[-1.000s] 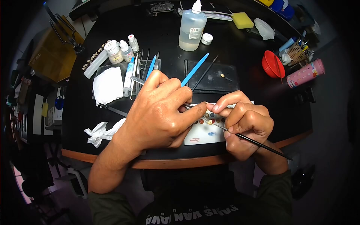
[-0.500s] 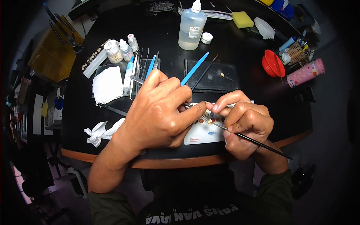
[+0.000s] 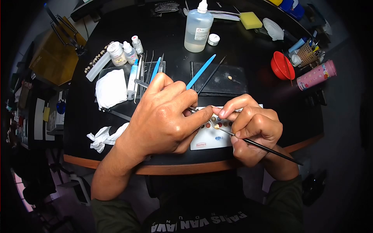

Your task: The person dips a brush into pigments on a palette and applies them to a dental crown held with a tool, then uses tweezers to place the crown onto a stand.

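Note:
My left hand point(image 3: 167, 116) is closed around a metal tweezer-like tool point(image 3: 141, 82), whose tip reaches a small cream-coloured piece point(image 3: 216, 126). The black-handled brush point(image 3: 272, 150) lies between the closed fingers of my right hand point(image 3: 256, 128), its tip at the same small piece. My two hands' fingertips come close together or touch above it. Under them is a white palette point(image 3: 208, 139) with small coloured wells and a blue smear, partly hidden by both hands.
Behind my hands, a blue tool point(image 3: 201, 71) and another brush point(image 3: 211, 74) rest on a black case point(image 3: 233, 87). Left are a white cloth point(image 3: 111, 88), jars point(image 3: 116, 53) and crumpled tissue point(image 3: 101, 139). A clear bottle point(image 3: 197, 33), red bowl point(image 3: 282, 66) and pink flask point(image 3: 316, 75) stand farther off.

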A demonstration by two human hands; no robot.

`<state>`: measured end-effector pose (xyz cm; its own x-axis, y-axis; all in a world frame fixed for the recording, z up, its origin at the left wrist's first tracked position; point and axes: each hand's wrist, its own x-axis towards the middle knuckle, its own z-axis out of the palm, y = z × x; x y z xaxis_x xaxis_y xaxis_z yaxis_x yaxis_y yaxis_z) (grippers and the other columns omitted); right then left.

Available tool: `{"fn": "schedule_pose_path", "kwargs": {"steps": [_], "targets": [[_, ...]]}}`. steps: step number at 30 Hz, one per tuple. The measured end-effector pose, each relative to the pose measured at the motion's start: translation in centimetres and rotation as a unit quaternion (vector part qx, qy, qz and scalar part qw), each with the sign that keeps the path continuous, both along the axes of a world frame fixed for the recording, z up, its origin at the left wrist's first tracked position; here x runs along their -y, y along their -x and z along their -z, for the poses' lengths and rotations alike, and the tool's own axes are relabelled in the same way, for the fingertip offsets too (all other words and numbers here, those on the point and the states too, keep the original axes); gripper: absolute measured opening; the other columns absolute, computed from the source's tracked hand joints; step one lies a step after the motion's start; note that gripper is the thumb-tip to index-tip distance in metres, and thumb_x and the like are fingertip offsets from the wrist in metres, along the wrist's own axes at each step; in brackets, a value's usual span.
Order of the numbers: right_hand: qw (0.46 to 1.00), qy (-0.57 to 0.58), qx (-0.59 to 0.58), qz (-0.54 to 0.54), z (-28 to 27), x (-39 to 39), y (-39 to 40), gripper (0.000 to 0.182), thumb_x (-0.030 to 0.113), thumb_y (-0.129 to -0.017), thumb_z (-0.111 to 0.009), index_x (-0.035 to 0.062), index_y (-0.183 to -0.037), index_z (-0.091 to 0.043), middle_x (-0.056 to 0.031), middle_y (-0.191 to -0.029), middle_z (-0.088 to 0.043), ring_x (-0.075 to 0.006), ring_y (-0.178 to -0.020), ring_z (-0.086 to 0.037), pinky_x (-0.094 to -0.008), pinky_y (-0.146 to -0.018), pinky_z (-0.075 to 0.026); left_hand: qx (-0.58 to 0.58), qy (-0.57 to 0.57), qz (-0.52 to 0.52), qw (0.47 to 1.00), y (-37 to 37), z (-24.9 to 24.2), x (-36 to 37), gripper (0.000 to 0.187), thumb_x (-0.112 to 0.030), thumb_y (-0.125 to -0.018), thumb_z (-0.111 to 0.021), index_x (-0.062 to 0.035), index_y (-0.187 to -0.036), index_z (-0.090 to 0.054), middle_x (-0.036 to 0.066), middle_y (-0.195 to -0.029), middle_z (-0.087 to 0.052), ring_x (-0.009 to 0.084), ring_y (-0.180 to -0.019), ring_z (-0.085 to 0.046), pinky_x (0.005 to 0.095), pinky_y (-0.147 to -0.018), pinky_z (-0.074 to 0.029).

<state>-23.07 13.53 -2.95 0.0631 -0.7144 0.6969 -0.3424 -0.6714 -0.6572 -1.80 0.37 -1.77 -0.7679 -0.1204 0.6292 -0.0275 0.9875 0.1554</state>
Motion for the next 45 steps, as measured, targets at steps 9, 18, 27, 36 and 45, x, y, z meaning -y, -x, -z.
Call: {"fn": "schedule_pose_path", "kwargs": {"steps": [9, 18, 27, 36, 45], "targets": [[1.0, 0.01, -0.001, -0.01, 0.0, 0.2, 0.0, 0.021, -0.009, -0.064, -0.066, 0.0067, -0.071, -0.054, -0.0045, -0.07, -0.064, -0.0339, -0.095, -0.078, -0.0389, -0.075, -0.062, -0.004, -0.007, 0.005, 1.0, 0.0, 0.0, 0.0, 0.04, -0.014, -0.067, -0.087, -0.0174, -0.107, -0.086, -0.001, -0.077, -0.053, 0.0183, -0.069, -0.052, 0.0372, -0.07, -0.035], [0.998, 0.029, 0.046, -0.029, -0.2, -0.4, 0.0, 0.018, -0.01, -0.071, -0.065, 0.0034, -0.076, -0.055, -0.0091, -0.074, -0.065, -0.0331, -0.096, -0.074, -0.0449, -0.081, -0.069, 0.0, -0.094, 0.039, 0.995, 0.0, -0.1, 0.0, 0.025, -0.014, -0.079, -0.087, -0.0147, -0.104, -0.086, -0.001, -0.074, -0.056, 0.0181, -0.068, -0.053, 0.0371, -0.071, -0.035], [0.999, 0.026, 0.028, -0.011, -0.1, -0.5, -0.2, 0.019, -0.01, -0.071, -0.068, 0.0042, -0.077, -0.057, -0.0082, -0.075, -0.065, -0.033, -0.098, -0.075, -0.0422, -0.081, -0.069, 0.012, -0.105, 0.035, 0.994, 0.0, -0.2, -0.1, 0.013, -0.016, -0.085, -0.085, -0.0148, -0.098, -0.084, 0.0, -0.075, -0.061, 0.018, -0.068, -0.057, 0.037, -0.072, -0.038], [0.999, -0.009, -0.014, -0.035, -0.5, -0.8, 0.3, 0.016, -0.004, -0.085, -0.067, 0.0037, -0.085, -0.054, -0.0093, -0.078, -0.06, -0.0288, -0.104, -0.066, -0.0594, -0.099, -0.068, -0.002, -0.096, 0.04, 0.995, 0.1, 0.2, 0.0, 0.024, -0.014, -0.082, -0.086, -0.0141, -0.106, -0.086, -0.001, -0.072, -0.055, 0.0177, -0.066, -0.051, 0.0365, -0.071, -0.035], [1.0, 0.015, 0.02, -0.011, -0.2, -0.5, -0.1, 0.019, -0.01, -0.071, -0.068, 0.0041, -0.077, -0.056, -0.0082, -0.076, -0.066, -0.0328, -0.097, -0.075, -0.0449, -0.085, -0.069, -0.002, -0.095, 0.036, 0.995, 0.0, 0.1, 0.0, 0.013, -0.017, -0.084, -0.084, -0.0147, -0.097, -0.084, 0.0, -0.075, -0.061, 0.018, -0.068, -0.057, 0.0368, -0.072, -0.038]]}}
